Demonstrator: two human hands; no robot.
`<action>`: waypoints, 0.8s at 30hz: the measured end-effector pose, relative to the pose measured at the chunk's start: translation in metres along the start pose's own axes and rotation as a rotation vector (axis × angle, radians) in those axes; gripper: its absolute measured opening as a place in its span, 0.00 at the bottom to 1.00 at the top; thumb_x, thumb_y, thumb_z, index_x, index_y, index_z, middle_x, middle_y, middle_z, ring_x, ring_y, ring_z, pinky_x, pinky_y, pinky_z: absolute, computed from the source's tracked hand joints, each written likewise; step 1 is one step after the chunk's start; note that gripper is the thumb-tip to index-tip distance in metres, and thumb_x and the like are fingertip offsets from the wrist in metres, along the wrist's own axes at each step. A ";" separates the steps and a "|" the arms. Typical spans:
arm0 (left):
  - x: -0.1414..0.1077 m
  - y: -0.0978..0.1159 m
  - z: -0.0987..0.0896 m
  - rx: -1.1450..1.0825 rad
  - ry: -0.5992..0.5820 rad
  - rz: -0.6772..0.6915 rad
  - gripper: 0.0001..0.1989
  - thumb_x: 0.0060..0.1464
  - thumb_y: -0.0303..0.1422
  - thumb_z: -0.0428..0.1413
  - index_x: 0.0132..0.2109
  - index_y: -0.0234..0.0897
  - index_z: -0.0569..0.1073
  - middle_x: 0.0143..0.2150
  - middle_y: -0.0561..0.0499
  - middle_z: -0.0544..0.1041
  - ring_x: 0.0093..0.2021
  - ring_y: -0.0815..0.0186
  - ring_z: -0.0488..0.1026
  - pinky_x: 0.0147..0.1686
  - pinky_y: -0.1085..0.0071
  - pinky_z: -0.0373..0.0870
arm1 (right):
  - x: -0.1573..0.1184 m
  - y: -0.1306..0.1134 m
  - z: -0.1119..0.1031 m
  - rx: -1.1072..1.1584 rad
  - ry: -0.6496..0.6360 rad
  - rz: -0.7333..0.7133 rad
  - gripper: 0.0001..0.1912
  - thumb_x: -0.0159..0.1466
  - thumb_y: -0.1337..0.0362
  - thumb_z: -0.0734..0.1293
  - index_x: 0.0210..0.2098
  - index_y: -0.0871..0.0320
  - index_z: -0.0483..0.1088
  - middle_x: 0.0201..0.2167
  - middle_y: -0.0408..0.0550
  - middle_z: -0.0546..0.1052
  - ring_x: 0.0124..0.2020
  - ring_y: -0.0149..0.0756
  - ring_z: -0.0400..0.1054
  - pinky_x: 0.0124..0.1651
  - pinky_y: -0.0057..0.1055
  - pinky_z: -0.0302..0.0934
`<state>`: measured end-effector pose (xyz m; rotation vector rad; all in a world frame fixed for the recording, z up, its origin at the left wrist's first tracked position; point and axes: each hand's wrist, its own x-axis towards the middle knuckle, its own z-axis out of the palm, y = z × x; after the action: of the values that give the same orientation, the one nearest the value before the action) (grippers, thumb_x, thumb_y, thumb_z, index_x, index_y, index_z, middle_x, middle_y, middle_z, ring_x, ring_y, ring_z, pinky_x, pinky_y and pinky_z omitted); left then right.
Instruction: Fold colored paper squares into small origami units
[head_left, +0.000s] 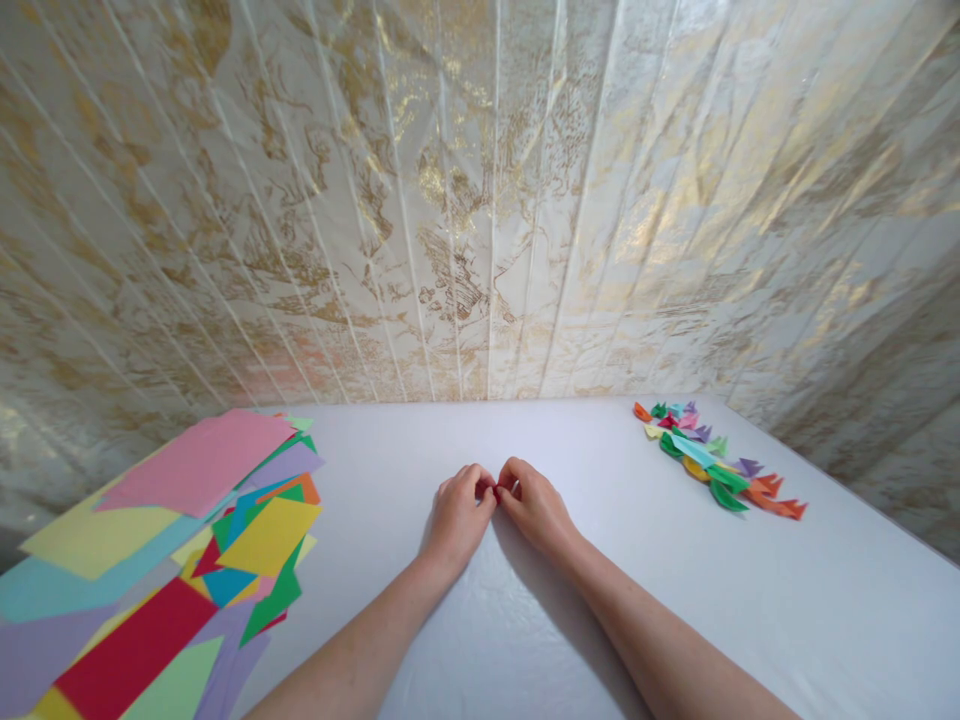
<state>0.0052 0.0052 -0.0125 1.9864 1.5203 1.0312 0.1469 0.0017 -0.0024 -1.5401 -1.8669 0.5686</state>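
Over the middle of the white table my left hand (460, 510) and my right hand (536, 505) meet at their fingertips. Between them is a tiny piece of red paper (496, 491), mostly hidden by the fingers. Both hands are closed in a pinch on it, thumbs and forefingers pressed together. Its folded shape is too small to make out.
Loose sheets of coloured paper lie piled at the left, with a pink sheet (202, 460), a yellow piece (271, 537) and a red strip (139, 650) on top. Several small folded paper figures (694, 452) stand at the right. A gold-patterned curtain (465, 200) hangs behind the table (390, 440).
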 end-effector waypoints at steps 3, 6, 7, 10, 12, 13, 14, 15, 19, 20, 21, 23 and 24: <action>0.000 0.001 -0.001 0.002 -0.013 -0.013 0.05 0.53 0.25 0.53 0.33 0.40 0.70 0.33 0.54 0.76 0.35 0.67 0.72 0.40 0.71 0.65 | 0.001 0.000 0.000 -0.004 -0.005 0.006 0.04 0.58 0.70 0.62 0.30 0.55 0.64 0.30 0.41 0.72 0.29 0.30 0.63 0.31 0.25 0.50; 0.001 0.002 -0.002 0.004 -0.025 -0.025 0.05 0.53 0.25 0.53 0.33 0.40 0.71 0.33 0.55 0.76 0.35 0.68 0.72 0.40 0.71 0.65 | 0.001 0.001 0.001 -0.003 -0.011 0.013 0.03 0.58 0.70 0.62 0.30 0.55 0.64 0.30 0.41 0.72 0.29 0.29 0.63 0.31 0.25 0.50; 0.001 0.002 -0.002 0.003 -0.028 -0.028 0.05 0.53 0.25 0.53 0.32 0.40 0.70 0.32 0.55 0.76 0.34 0.67 0.72 0.40 0.71 0.65 | 0.001 0.001 0.001 -0.002 -0.011 0.015 0.03 0.58 0.70 0.62 0.30 0.55 0.64 0.30 0.41 0.72 0.29 0.29 0.63 0.31 0.25 0.50; 0.001 0.002 -0.002 -0.001 -0.031 -0.027 0.05 0.53 0.25 0.53 0.32 0.40 0.70 0.32 0.55 0.76 0.34 0.67 0.72 0.40 0.71 0.65 | 0.002 0.002 0.001 0.000 -0.018 0.011 0.03 0.58 0.70 0.62 0.31 0.55 0.64 0.31 0.41 0.72 0.30 0.30 0.63 0.32 0.25 0.50; 0.001 0.002 -0.002 -0.001 -0.029 -0.021 0.05 0.53 0.25 0.53 0.32 0.40 0.70 0.32 0.55 0.76 0.34 0.67 0.71 0.40 0.71 0.65 | 0.001 0.002 0.000 -0.001 -0.025 0.007 0.04 0.58 0.70 0.62 0.31 0.55 0.65 0.31 0.41 0.72 0.30 0.30 0.64 0.32 0.25 0.50; 0.001 0.002 -0.002 -0.001 -0.029 -0.018 0.05 0.53 0.25 0.53 0.32 0.40 0.70 0.32 0.55 0.76 0.34 0.67 0.71 0.40 0.71 0.65 | 0.001 0.002 0.000 -0.003 -0.026 0.006 0.04 0.58 0.70 0.62 0.31 0.55 0.65 0.31 0.41 0.72 0.30 0.30 0.64 0.32 0.25 0.50; 0.001 0.002 -0.002 0.000 -0.027 -0.016 0.05 0.52 0.25 0.53 0.32 0.40 0.70 0.32 0.55 0.76 0.34 0.67 0.71 0.40 0.71 0.65 | 0.001 0.002 0.000 -0.004 -0.026 0.007 0.04 0.58 0.70 0.62 0.31 0.55 0.65 0.31 0.41 0.72 0.30 0.30 0.64 0.32 0.25 0.50; 0.001 0.002 -0.002 -0.001 -0.026 -0.012 0.05 0.52 0.25 0.53 0.32 0.40 0.69 0.32 0.55 0.75 0.34 0.67 0.71 0.40 0.71 0.64 | 0.001 0.001 0.000 -0.006 -0.027 0.008 0.04 0.58 0.70 0.62 0.31 0.55 0.65 0.31 0.41 0.72 0.30 0.30 0.63 0.32 0.25 0.50; 0.001 0.002 -0.003 -0.013 -0.032 0.012 0.06 0.51 0.24 0.52 0.31 0.40 0.69 0.31 0.55 0.75 0.34 0.68 0.70 0.40 0.71 0.64 | 0.000 0.000 -0.001 -0.003 -0.023 0.013 0.03 0.59 0.70 0.62 0.30 0.55 0.64 0.31 0.41 0.72 0.30 0.30 0.64 0.32 0.25 0.50; 0.001 0.002 -0.003 -0.015 -0.032 0.015 0.06 0.51 0.24 0.52 0.31 0.40 0.69 0.31 0.56 0.74 0.34 0.68 0.70 0.40 0.71 0.64 | 0.001 0.000 -0.001 -0.002 -0.023 0.015 0.03 0.59 0.70 0.62 0.30 0.55 0.64 0.30 0.41 0.72 0.30 0.30 0.64 0.32 0.25 0.50; 0.001 0.002 -0.003 -0.018 -0.032 0.018 0.06 0.51 0.24 0.52 0.31 0.40 0.69 0.31 0.56 0.74 0.34 0.68 0.70 0.40 0.71 0.64 | 0.001 0.001 -0.001 -0.001 -0.022 0.017 0.03 0.58 0.70 0.62 0.30 0.55 0.64 0.30 0.41 0.72 0.30 0.30 0.64 0.32 0.26 0.50; 0.001 0.002 -0.003 -0.026 -0.029 0.021 0.06 0.50 0.24 0.52 0.31 0.40 0.69 0.32 0.56 0.74 0.34 0.68 0.70 0.40 0.72 0.64 | 0.001 0.001 -0.001 0.002 -0.027 0.018 0.03 0.58 0.70 0.62 0.31 0.55 0.65 0.30 0.41 0.73 0.30 0.30 0.64 0.32 0.26 0.51; 0.001 0.002 -0.003 -0.032 -0.030 0.022 0.06 0.50 0.24 0.52 0.31 0.40 0.69 0.32 0.56 0.74 0.34 0.68 0.70 0.40 0.72 0.64 | 0.001 0.001 -0.001 0.003 -0.030 0.017 0.03 0.59 0.70 0.62 0.31 0.55 0.65 0.31 0.42 0.73 0.29 0.30 0.64 0.32 0.26 0.51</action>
<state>0.0040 0.0055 -0.0090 1.9923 1.4601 1.0235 0.1485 0.0028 -0.0018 -1.5553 -1.8756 0.6053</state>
